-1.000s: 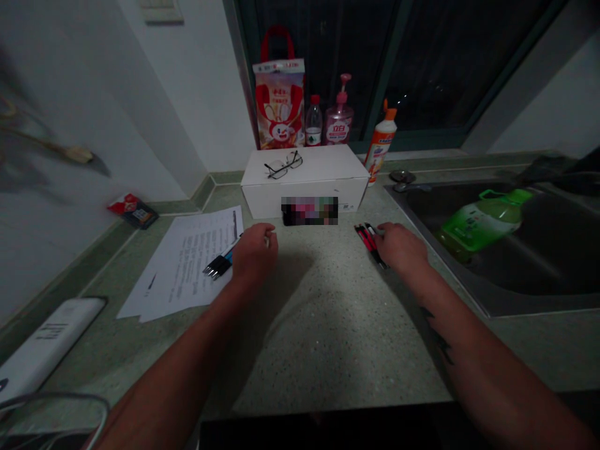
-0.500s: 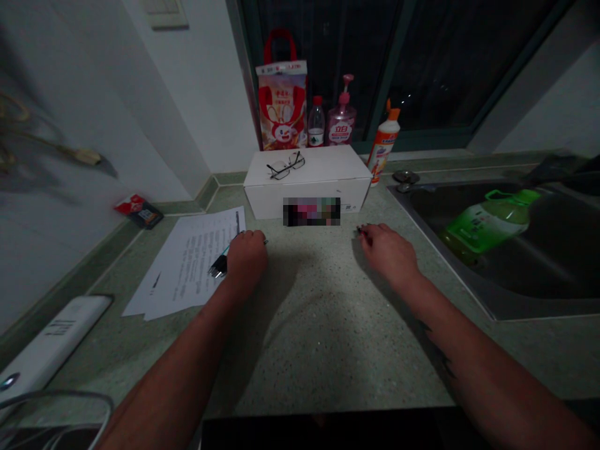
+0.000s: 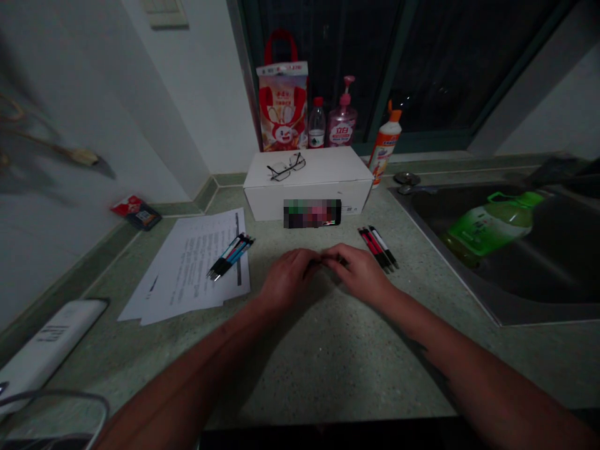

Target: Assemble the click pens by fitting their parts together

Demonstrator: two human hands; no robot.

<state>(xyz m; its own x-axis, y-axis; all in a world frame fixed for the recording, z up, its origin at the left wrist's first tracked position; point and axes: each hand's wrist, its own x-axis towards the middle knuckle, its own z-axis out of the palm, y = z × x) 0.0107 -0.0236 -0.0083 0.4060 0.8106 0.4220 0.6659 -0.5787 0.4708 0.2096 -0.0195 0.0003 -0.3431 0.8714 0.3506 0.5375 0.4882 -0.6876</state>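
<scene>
Over the middle of the counter (image 3: 300,362), my left hand (image 3: 291,275) and my right hand (image 3: 357,269) meet at the fingertips. Both have curled, closed fingers; anything between them is too dark and hidden to make out. To the left, several pens (image 3: 230,256) with blue, white and dark barrels lie bunched on the printed sheets (image 3: 187,269). Beyond my right hand, several more pens (image 3: 377,249), with red, black and white barrels, rest side by side on the counter.
A white box (image 3: 309,169) carrying eyeglasses (image 3: 287,167) stands behind my hands, a pixelated phone-like object (image 3: 312,214) at its front. Bottles and a bag (image 3: 283,112) line the window. The sink (image 3: 487,300) holds a green bottle (image 3: 492,222). A white power strip (image 3: 51,350) lies left.
Both hands have moved inward from the two pen groups and now meet in the middle. The pens they covered are in plain view, lying left and right.
</scene>
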